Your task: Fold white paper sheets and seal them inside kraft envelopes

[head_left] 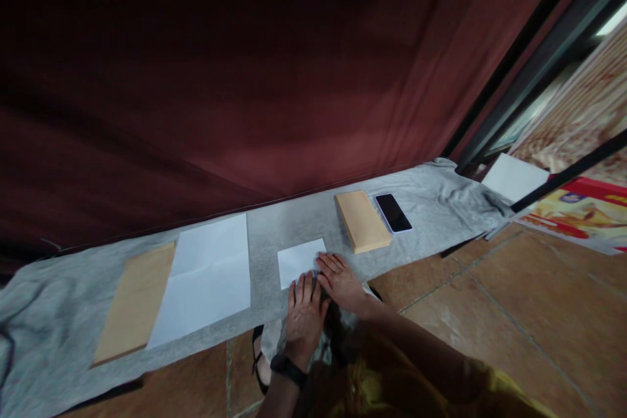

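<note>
A small white sheet of paper (300, 261), perhaps folded, lies on the grey cloth-covered bench in front of me. My left hand (304, 310), with a dark band on the wrist, rests palm down on the sheet's near edge, fingers stretched out. Beside it my right hand (340, 281) lies flat over the sheet's near right corner, fingers extended and angled to the left. The hands are close together at the thumbs. Part of the paper's near edge is hidden beneath the fingers.
Large white sheets (210, 274) lie to the left, next to a brown envelope stack (134, 300). On the right sit a thicker stack of brown envelopes (362, 219) and a phone (393, 212). A dark red curtain (294, 111) hangs behind the grey cloth (274, 222). A printed box (582, 212) stands far right.
</note>
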### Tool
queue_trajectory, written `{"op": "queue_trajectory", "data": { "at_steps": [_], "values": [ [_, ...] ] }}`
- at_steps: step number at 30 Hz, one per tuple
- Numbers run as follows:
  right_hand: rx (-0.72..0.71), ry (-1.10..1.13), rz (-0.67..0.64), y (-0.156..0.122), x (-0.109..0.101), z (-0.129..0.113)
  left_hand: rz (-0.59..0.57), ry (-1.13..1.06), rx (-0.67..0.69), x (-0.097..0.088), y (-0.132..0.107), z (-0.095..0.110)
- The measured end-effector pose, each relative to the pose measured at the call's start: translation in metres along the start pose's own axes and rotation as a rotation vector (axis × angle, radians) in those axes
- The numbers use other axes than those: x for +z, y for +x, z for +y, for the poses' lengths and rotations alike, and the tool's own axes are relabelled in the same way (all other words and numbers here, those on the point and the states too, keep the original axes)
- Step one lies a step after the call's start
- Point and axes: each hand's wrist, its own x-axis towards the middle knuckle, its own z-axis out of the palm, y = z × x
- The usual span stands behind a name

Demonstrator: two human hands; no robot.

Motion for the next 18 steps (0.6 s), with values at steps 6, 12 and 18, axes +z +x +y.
{"op": "queue_trajectory", "data": {
  "at_steps": [6,12,18],
  "values": [
    [0.074,-0.009,0.010,0.016,0.004,0.008,0.030,0.005,-0.018,-0.001,0.001,0.000],
    [0.079,-0.038,0.015,0.017,0.007,0.010,0.031,-0.005,-0.017,-0.001,-0.001,0.001],
    [0.048,-0.107,0.047,0.013,0.014,0.011,0.030,-0.001,0.002,-0.002,-0.006,-0.004]
  ]
}}
